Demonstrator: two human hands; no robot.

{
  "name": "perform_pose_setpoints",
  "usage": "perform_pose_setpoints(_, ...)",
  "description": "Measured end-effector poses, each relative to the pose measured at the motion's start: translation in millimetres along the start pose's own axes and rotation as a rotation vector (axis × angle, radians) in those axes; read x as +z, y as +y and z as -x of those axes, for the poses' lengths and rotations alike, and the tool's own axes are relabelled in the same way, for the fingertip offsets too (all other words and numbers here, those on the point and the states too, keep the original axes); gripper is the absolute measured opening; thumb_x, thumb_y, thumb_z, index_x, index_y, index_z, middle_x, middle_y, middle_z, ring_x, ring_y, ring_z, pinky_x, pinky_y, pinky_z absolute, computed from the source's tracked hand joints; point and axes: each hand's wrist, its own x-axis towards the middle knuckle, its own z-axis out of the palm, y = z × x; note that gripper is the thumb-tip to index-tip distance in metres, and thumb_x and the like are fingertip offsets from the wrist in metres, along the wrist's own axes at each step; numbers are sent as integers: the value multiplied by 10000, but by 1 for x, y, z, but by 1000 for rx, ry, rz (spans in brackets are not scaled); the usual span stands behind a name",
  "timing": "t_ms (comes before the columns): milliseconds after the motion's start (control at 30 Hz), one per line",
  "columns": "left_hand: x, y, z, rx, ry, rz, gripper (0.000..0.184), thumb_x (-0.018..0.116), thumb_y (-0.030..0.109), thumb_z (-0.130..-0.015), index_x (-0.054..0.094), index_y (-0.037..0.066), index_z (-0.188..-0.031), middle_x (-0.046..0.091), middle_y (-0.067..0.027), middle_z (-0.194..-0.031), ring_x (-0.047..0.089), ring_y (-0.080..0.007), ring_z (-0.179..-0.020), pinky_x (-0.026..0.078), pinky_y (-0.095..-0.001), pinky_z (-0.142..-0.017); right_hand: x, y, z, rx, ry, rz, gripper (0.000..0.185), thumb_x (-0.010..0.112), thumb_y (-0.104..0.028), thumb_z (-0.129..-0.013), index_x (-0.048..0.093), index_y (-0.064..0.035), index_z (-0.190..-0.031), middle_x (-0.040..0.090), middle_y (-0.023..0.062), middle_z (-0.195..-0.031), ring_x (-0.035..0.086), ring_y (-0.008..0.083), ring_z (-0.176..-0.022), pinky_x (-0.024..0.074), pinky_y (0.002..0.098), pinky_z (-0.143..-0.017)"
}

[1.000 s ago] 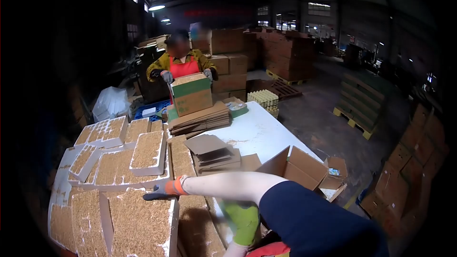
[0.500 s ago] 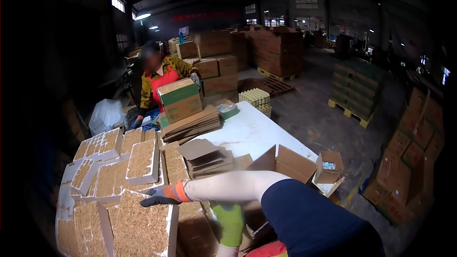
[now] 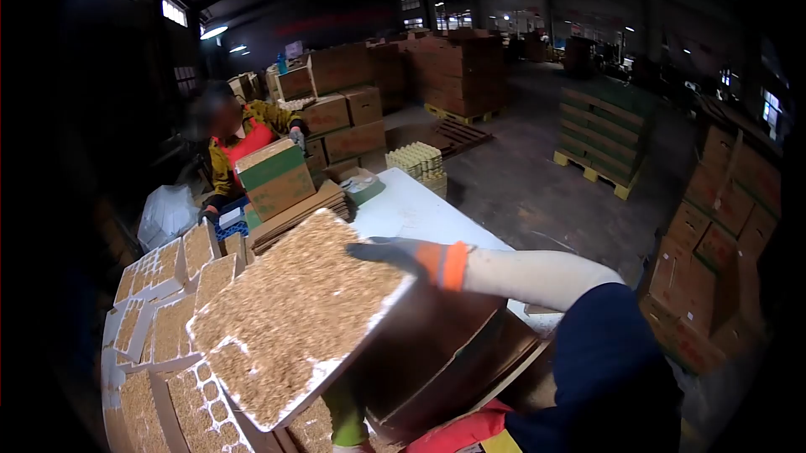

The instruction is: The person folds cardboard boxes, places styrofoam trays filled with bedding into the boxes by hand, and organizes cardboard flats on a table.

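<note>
Right now I have a tilted white tray (image 3: 294, 319) of tan shavings, near and centre.
My right hand (image 3: 399, 256), in a grey-and-orange glove, is clamped on its far right corner, fingers over the top; my left hand (image 3: 344, 415), in green, is apart from it, mostly hidden below the near edge, so I cannot tell its grip. A brown cardboard box (image 3: 437, 344) sits just right of the tray; similar filled trays (image 3: 172, 331) lie left. Far left, a co-worker (image 3: 243, 134) reaches around a green-banded carton (image 3: 277, 180) whose green print is too small to read, as is red lettering (image 3: 336, 23) on the dark far wall.
</note>
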Motion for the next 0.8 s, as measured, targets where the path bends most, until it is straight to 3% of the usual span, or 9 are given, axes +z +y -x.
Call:
perform_pose_setpoints(67, -4, 7, -1, 34, -17, -69, 669, 646, 108, -904, 330, -7, -1483, 380, -179, -1486, 441, -248, -1278, 418, -339, -1015, -25, -8, 54, -64, 86, 269, 567, 521, -395, -1008, 470, 13, -1399, 598, 158, -1326, 606, 203, -1178, 462, 318, -1031)
perform_pose_setpoints(200, -6, 16, 4, 111, -44, -189, 658, 630, 143, -910, 334, 27, -1485, 338, -181, -1498, 398, -265, -1297, 387, -360, -1030, -74, 6, 134, -218, 86, 677, 778, 644, -385, -909, 317, -30, -1520, 350, 175, -1560, 318, 296, -1454, 170, 432, -1221)
perform_pose_setpoints(267, -5, 21, 5, 136, -57, -240, 652, 623, 161, -913, 336, 44, -1486, 317, -182, -1505, 377, -273, -1306, 372, -370, -1038, -82, 12, 150, -157, 146, 578, 747, 614, -377, -927, 321, -27, -1518, 345, 170, -1564, 319, 297, -1454, 177, 432, -1220)
perform_pose_setpoints(367, -4, 26, 6, 165, -73, -283, 643, 611, 187, -917, 339, 69, -1488, 286, -184, -1514, 346, -286, -1320, 349, -386, -1050, -97, 19, 166, -420, 76, 1092, 614, 502, -257, -976, 326, -30, -1518, 345, 162, -1567, 321, 315, -1451, 187, 432, -1219)
perform_pose_setpoints(500, 0, 31, 7, 201, -108, -319, 632, 596, 222, -923, 342, 103, -1490, 244, -186, -1527, 303, -302, -1339, 319, -407, -1065, -104, 25, 167, -452, 9, 960, 588, 455, -162, -985, 294, -133, -1550, 330, 155, -1575, 316, 330, -1450, 198, 458, -1217)
perform_pose_setpoints(633, 1, 37, 7, 231, -142, -327, 621, 581, 257, -929, 346, 137, -1492, 202, -189, -1539, 261, -319, -1357, 289, -427, -1081, -113, 43, 147, -447, 161, 995, 497, 456, -362, -1035, 405, -216, -1507, 386, 224, -1521, 370, 371, -1407, 289, 428, -1175)
perform_pose_setpoints(700, 2, 38, 10, 251, -161, -325, 616, 573, 275, -932, 348, 154, -1493, 181, -190, -1546, 240, -327, -1367, 273, -438, -1089, -104, 31, 152, -33, 305, 763, 773, 558, -512, -961, 290, -78, -1542, 330, 188, -1566, 335, 336, -1437, 265, 415, -1186)
perform_pose_setpoints(767, 2, 39, 9, 275, -173, -328, 611, 565, 292, -934, 350, 171, -1494, 160, -191, -1552, 219, -335, -1376, 258, -448, -1096, -62, 7, 158, 35, 498, 628, 780, 606, -547, -919, 371, -100, -1514, 396, 192, -1528, 387, 326, -1402, 306, 402, -1162)
perform_pose_setpoints(800, 3, 40, 10, 291, -180, -331, 609, 562, 301, -936, 351, 180, -1494, 149, -192, -1555, 208, -340, -1381, 251, -454, -1100, -62, 6, 158, 39, 484, 661, 954, 611, -653, -852, 332, -15, -1505, 373, 232, -1527, 369, 338, -1412, 304, 404, -1164)
